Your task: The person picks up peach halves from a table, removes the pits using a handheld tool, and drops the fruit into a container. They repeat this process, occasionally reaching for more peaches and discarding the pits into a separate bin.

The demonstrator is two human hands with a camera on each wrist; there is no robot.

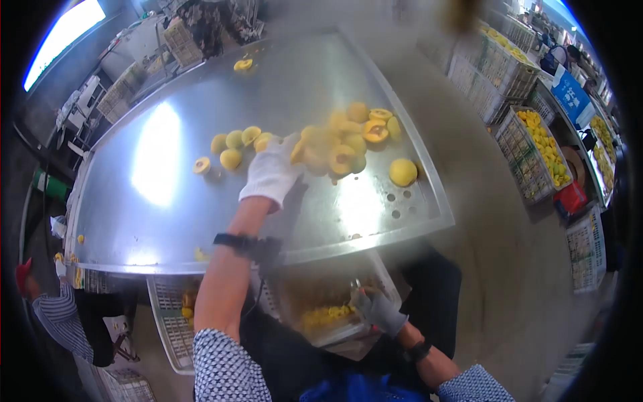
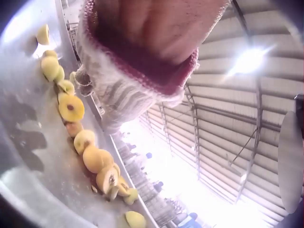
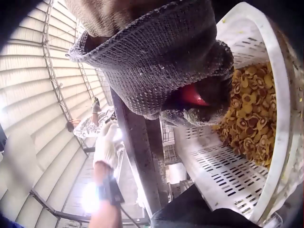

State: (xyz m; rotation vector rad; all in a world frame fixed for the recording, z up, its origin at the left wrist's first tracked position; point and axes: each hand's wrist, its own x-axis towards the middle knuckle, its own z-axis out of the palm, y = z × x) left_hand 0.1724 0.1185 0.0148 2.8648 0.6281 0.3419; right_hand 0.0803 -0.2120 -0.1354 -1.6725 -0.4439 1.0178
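My left hand (image 1: pixel 271 171), in a white knit glove, reaches over the metal table among yellow peach halves (image 1: pixel 341 159). Its fingertips are right at the fruit between the small left group and the larger pile. My right hand (image 1: pixel 382 310), gloved in grey, is low over a white crate (image 3: pixel 256 190) below the table edge. It grips a small tool with a red handle (image 3: pixel 194 95); a metal end shows in the head view, while the fingers hide much of it. Brown and yellow cut pieces (image 3: pixel 251 114) lie inside that crate.
A single peach (image 1: pixel 403 172) sits near the table's right rim, by several drain holes. Another crate (image 1: pixel 167 321) stands under the table to the left. Filled crates (image 1: pixel 536 154) line the right side. A person in a red cap (image 1: pixel 60 315) is at the left.
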